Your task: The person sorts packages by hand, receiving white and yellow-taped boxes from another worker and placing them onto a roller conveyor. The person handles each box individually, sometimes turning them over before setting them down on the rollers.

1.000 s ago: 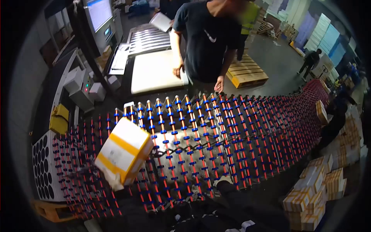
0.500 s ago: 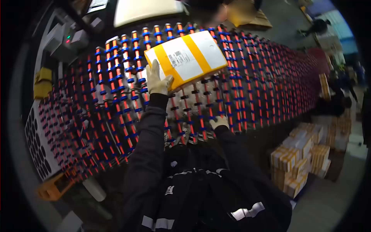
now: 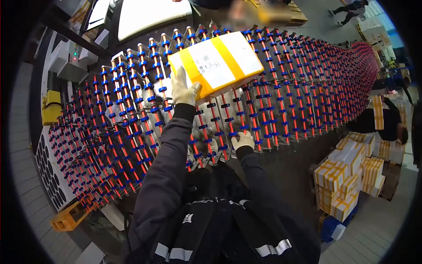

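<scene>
A white box with yellow tape (image 3: 220, 65) and a printed label lies on the roller conveyor (image 3: 303, 88). Against its left end rests my left hand (image 3: 183, 88) in a pale glove, thumb spread away from the fingers. My right hand (image 3: 243, 140), also gloved, is at the conveyor's near edge, below the box and apart from it. Its fingers are bent over the rollers and look spread, with nothing held in them.
Taped white boxes (image 3: 347, 171) are stacked at the right, beside a co-worker in dark clothing (image 3: 373, 121). Another person (image 3: 351, 9) is at the upper right. A grey machine (image 3: 72, 57) and a yellow box (image 3: 52, 108) stand at the left.
The box and my left hand appear slightly further right and lower. My right hand appears a little further left. The view has shifted, and the co-worker at the right shows more fully with a taped box.
</scene>
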### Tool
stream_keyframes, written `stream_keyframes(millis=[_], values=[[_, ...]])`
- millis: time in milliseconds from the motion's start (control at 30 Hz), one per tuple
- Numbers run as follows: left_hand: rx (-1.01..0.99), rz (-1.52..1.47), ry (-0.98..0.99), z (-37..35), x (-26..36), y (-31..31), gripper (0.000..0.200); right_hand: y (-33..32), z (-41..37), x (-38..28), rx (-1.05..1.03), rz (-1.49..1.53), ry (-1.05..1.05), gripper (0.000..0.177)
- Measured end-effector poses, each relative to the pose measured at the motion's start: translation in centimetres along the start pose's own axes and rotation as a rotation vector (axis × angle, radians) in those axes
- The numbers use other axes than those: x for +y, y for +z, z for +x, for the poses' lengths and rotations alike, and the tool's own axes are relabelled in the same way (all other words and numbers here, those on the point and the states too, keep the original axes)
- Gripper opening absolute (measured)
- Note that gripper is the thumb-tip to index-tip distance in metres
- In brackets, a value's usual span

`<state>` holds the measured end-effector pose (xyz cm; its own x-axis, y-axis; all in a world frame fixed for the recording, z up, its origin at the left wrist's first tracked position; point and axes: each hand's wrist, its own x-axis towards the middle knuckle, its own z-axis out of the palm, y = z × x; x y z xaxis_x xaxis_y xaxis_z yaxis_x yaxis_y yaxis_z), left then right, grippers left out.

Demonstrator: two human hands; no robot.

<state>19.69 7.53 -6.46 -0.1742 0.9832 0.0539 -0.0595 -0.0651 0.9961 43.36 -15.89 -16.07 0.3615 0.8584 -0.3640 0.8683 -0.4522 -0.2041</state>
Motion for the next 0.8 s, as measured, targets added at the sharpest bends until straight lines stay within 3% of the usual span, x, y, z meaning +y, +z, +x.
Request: stream_keyframes(millis=[133, 167, 200, 233, 267, 300, 333, 367, 400, 433, 467, 500, 533, 600, 667, 733, 767, 800], values=[[0.037, -0.094, 0.017, -0.6, -2.6, -0.3, 0.097, 1.2, 1.0, 1.2, 0.094, 0.051, -0.114, 0.047], [0.115, 0.361, 0.308, 0.0, -6.5, -1.0, 0.1, 1.5, 1.1, 1.5, 0.115, 0.061, -0.129, 0.047], [0.087, 0.051, 0.248, -0.3, -2.6, 0.1, 0.104, 1.6, 1.2, 1.6, 0.109, 0.068, -0.13, 0.047], [0.135, 0.086, 0.207, -0.3, -4.1, 0.9, 0.106, 0.3, 0.9, 0.9, 0.051, 0.064, -0.084, 0.047], [0.098, -0.326, 0.192, -0.6, -2.3, 3.8, 0.11, 0.6, 1.1, 0.7, 0.08, -0.003, -0.077, 0.044], [0.106, -0.265, 0.074, -2.3, 0.6, 6.2, 0.112, -0.5, 0.5, -0.1, 0.007, -0.006, -0.023, 0.046], [0.156, 0.371, -0.007, -2.9, 0.4, 8.8, 0.108, -0.9, 0.2, -1.2, -0.033, -0.006, 0.08, 0.048], [0.022, 0.242, 0.263, -3.7, -3.7, 10.6, 0.109, -1.0, -0.1, -2.1, -0.018, -0.02, 0.146, 0.051], [-0.578, -0.065, -0.061, -3.0, -5.9, 11.7, 0.096, 0.0, 0.4, -2.3, 0.006, -0.05, 0.199, 0.055], [-0.93, 0.322, 0.051, -3.2, -8.8, 12.1, 0.071, -0.9, 0.0, -2.4, -0.046, -0.065, 0.206, 0.056], [-1.095, 0.374, 0.187, -6.0, -3.1, 11.4, 0.051, -1.1, -0.3, -2.5, -0.099, -0.073, 0.216, 0.058], [-1.025, 0.392, 0.249, -8.6, -2.6, 12.0, 0.053, -0.1, 0.4, -1.7, -0.144, -0.13, 0.18, 0.057], [-1.071, 0.41, 0.025, -10.1, 0.8, 12.1, 0.062, -0.2, 0.3, -1.1, -0.14, -0.127, 0.187, 0.057], [-0.908, 0.114, -0.068, -13.2, 0.3, 11.6, 0.058, -0.4, 0.3, -0.3, -0.162, -0.043, 0.076, 0.057], [-0.953, 0.274, -0.184, -14.4, 1.0, 8.8, 0.056, -0.8, 0.1, 0.1, -0.171, -0.039, 0.097, 0.056], [-0.864, 0.332, -0.065, -15.7, -3.5, 5.5, 0.053, -1.1, 0.3, -0.5, -0.189, -0.012, 0.114, 0.055], [-0.839, 0.342, -0.253, -15.7, 0.3, 3.3, 0.051, -1.8, 0.1, -0.9, -0.19, 0.034, 0.146, 0.053], [-0.712, 0.435, -0.075, -16.4, -4.7, 1.4, 0.051, -1.7, 0.0, -0.9, -0.196, 0.031, 0.142, 0.053]])
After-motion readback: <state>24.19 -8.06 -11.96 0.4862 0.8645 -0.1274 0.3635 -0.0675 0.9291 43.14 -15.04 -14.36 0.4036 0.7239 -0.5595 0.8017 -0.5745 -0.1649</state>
